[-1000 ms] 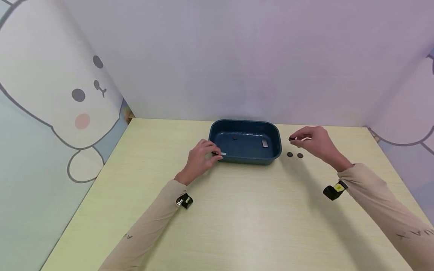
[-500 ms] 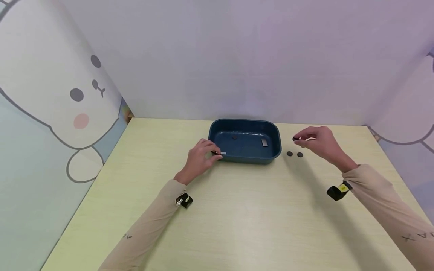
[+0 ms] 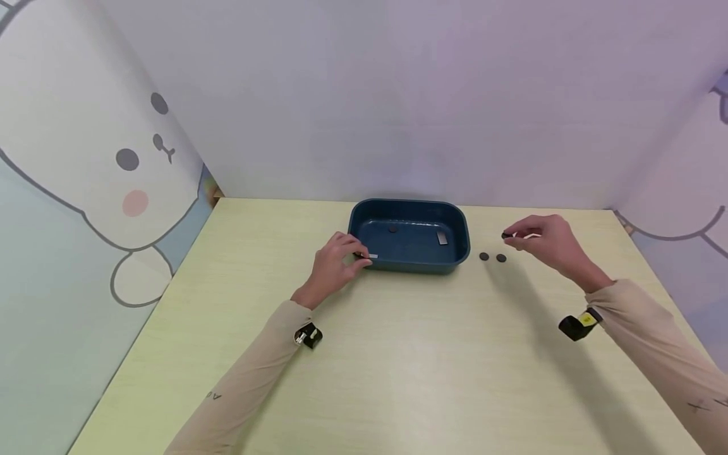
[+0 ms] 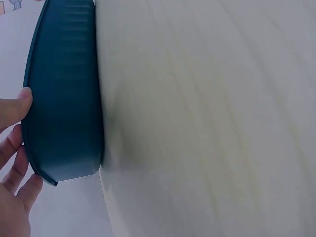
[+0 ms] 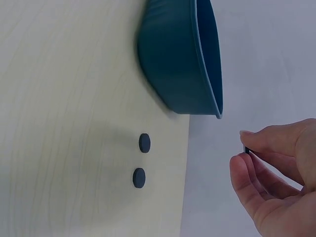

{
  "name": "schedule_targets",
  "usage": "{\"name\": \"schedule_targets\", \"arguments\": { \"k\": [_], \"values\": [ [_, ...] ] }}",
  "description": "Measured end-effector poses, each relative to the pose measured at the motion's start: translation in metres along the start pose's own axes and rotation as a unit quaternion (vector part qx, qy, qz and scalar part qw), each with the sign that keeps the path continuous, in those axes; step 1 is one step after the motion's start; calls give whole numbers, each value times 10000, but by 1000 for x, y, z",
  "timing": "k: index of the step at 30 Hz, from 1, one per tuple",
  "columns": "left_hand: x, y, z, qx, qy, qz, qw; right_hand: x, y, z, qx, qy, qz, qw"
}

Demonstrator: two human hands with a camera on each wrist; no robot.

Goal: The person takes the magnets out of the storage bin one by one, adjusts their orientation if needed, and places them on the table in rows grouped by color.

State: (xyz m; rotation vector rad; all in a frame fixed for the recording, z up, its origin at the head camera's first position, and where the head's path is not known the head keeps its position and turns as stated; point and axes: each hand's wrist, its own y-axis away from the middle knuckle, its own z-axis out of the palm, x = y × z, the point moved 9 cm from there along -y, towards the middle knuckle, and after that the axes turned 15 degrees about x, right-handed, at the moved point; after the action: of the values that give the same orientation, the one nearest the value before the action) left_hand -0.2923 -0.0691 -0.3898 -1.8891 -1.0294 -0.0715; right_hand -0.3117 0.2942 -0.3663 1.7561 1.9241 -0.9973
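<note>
A dark blue plastic tub [image 3: 409,268] stands at the back of the light wooden table [image 3: 398,379]. My left hand [image 3: 337,262] grips its rim at the near left corner, thumb and fingertips on the edge in the left wrist view. To the right of the tub, my right hand [image 3: 543,240] pinches a small black disc [image 5: 246,149] between thumb and fingers, raised above the table. Two similar dark discs, one nearer the tub [image 5: 144,142] and one farther out [image 5: 139,178], lie flat on the table. Inside the tub are a dark round piece [image 3: 393,229] and a pale rectangle [image 3: 442,238].
A pale wall [image 3: 398,114] rises right behind the table's back edge. On the left, a panel [image 3: 74,189] printed with a cartoon animal borders the table. Both sleeves carry a black wrist camera, the left one [image 3: 309,335] and the right one [image 3: 579,324].
My right hand has moved rightward, away from the tub, still pinching the disc. My left hand stays on the rim, and the two table discs lie where they were.
</note>
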Motion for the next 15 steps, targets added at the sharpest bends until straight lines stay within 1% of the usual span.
{"name": "schedule_targets", "arguments": {
  "k": [9, 15],
  "values": [
    [1, -1, -2, 18, 59, 1, 10000, 8, 5, -7, 84, 51, 127, 9999],
    [0, 0, -3, -84, -49, -32, 9999, 14, 6, -8, 124, 43, 140, 9998]
  ]
}}
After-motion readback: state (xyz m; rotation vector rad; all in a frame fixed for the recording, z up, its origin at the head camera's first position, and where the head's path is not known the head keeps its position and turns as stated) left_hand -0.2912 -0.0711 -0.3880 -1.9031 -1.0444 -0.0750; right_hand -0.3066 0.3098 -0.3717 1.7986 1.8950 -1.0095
